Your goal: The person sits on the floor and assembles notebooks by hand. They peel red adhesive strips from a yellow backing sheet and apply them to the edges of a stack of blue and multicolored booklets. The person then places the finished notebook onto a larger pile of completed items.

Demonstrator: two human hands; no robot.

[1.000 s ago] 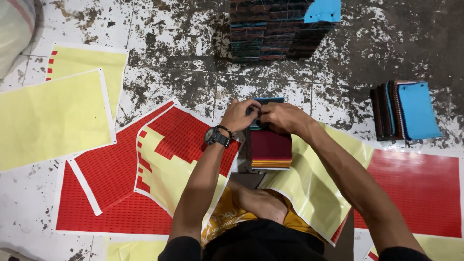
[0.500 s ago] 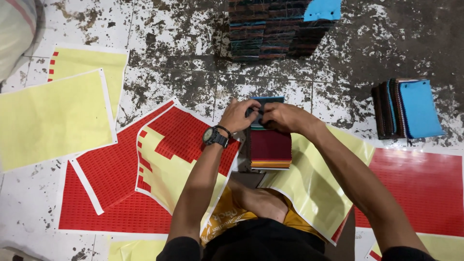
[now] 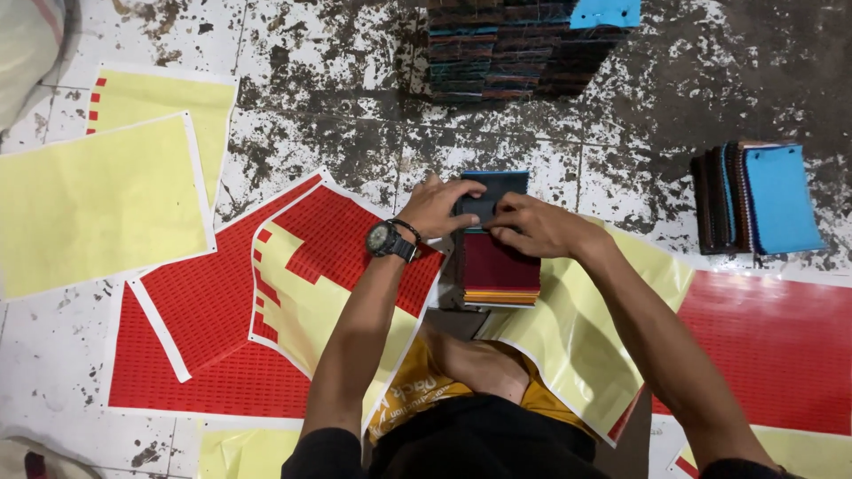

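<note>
We look down on a stained floor [image 3: 337, 115], red and yellow sticker sheets [image 3: 328, 257] spread around us, a maroon-topped swatch stack [image 3: 499, 270] before our knees, our left hand [image 3: 435, 206] and right hand [image 3: 532, 226], fingers closed on a dark swatch [image 3: 486, 202] atop it, black wristwatch [image 3: 383, 239].

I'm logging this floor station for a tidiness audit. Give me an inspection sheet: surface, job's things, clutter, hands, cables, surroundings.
Surface: stained, paint-flecked tiled floor.
Job's things: dark rectangular swatch held over a maroon-topped swatch stack.
Clutter: red-and-yellow sticker sheets; plain yellow sheets; blue-topped swatch pile.
Hands: left hand and right hand both pinch the dark swatch; black wristwatch on the left wrist.
Cables: nothing seen.
Surroundings: tall stack of dark swatch books at the top; pale sack in the top left corner.
</note>
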